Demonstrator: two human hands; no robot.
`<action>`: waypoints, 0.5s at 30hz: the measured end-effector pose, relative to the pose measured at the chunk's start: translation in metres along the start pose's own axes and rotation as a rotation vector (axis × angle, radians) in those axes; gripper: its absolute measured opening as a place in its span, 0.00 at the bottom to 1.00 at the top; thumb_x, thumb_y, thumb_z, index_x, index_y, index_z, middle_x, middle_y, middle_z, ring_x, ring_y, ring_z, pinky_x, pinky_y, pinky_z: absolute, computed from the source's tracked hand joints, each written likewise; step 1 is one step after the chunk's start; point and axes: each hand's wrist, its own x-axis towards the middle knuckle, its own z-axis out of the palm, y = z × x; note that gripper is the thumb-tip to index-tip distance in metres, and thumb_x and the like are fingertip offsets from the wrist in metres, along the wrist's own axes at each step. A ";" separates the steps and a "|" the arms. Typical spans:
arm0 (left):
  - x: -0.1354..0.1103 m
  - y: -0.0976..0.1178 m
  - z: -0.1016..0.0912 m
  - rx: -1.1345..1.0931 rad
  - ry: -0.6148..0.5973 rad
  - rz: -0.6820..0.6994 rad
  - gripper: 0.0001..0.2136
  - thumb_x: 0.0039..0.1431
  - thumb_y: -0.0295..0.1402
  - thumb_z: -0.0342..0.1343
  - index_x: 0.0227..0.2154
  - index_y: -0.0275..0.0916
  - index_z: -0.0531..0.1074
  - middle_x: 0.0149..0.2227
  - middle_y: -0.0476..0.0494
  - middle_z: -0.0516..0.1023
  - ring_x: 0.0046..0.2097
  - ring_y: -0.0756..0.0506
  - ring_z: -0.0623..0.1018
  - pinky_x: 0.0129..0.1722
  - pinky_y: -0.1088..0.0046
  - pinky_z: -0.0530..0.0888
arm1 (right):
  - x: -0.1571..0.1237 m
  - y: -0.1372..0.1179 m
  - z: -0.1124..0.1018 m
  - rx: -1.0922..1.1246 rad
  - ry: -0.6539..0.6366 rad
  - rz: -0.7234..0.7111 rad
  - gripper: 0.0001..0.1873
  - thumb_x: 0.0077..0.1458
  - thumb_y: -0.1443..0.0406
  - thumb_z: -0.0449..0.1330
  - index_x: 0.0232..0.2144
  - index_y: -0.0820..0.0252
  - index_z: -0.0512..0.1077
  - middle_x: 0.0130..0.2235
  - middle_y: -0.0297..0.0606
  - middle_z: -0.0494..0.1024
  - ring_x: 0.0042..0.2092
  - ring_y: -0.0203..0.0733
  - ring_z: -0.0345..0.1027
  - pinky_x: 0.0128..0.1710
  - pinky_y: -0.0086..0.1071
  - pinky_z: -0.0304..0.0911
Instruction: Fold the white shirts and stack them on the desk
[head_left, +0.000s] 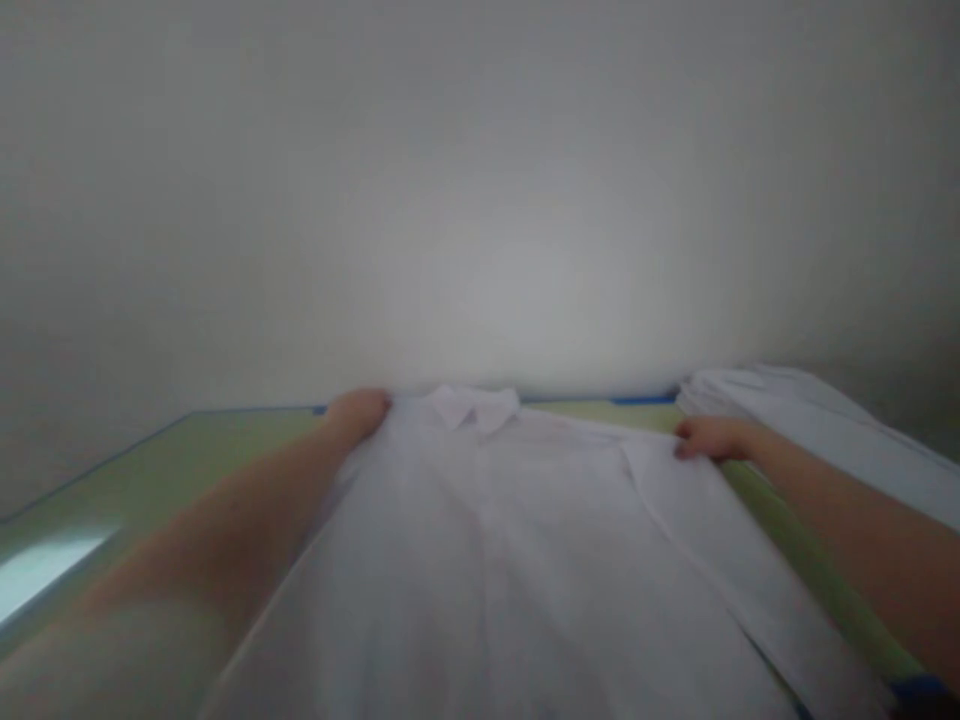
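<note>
A white collared shirt (480, 540) is spread out front side up, its collar at the far end near the wall. My left hand (360, 412) grips the shirt at its left shoulder area, fingers closed on the cloth. At the other side my right hand (709, 438) pinches the cloth near the top of the right sleeve. That sleeve runs down toward the lower right. The shirt's lower end passes out of the picture at the bottom. The view is somewhat blurred.
The green table (150, 470) has a blue edge. A stack of folded white cloth (817, 410) lies at the back right. A plain pale wall (480, 200) rises behind the table. Bright light reflects at the far left.
</note>
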 end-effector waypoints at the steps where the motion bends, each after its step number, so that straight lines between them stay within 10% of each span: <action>1: 0.001 0.003 -0.001 0.024 0.020 -0.001 0.18 0.58 0.39 0.43 0.39 0.35 0.74 0.44 0.28 0.75 0.47 0.34 0.74 0.44 0.60 0.68 | -0.005 0.002 0.000 -0.061 0.098 0.011 0.11 0.43 0.66 0.57 0.31 0.65 0.74 0.33 0.46 0.78 0.31 0.45 0.72 0.28 0.32 0.64; 8: 0.000 0.081 -0.028 0.100 0.209 0.065 0.15 0.55 0.31 0.47 0.43 0.31 0.71 0.47 0.26 0.71 0.52 0.31 0.68 0.48 0.55 0.64 | -0.018 -0.005 0.003 -0.195 0.406 0.032 0.19 0.56 0.60 0.49 0.39 0.68 0.73 0.44 0.54 0.74 0.45 0.51 0.69 0.41 0.35 0.62; 11: -0.014 0.170 -0.045 -0.013 0.299 0.354 0.15 0.56 0.29 0.45 0.43 0.33 0.71 0.48 0.29 0.71 0.52 0.37 0.69 0.50 0.61 0.64 | -0.016 -0.014 0.005 -0.211 0.406 -0.029 0.19 0.56 0.57 0.50 0.38 0.65 0.73 0.44 0.51 0.75 0.45 0.50 0.69 0.43 0.34 0.61; 15: -0.048 0.311 -0.035 -0.302 0.023 0.861 0.17 0.58 0.41 0.45 0.45 0.40 0.71 0.49 0.37 0.72 0.51 0.43 0.71 0.51 0.69 0.66 | -0.021 -0.028 0.004 -0.192 0.417 -0.075 0.18 0.54 0.54 0.53 0.34 0.64 0.73 0.39 0.48 0.77 0.41 0.49 0.70 0.40 0.34 0.62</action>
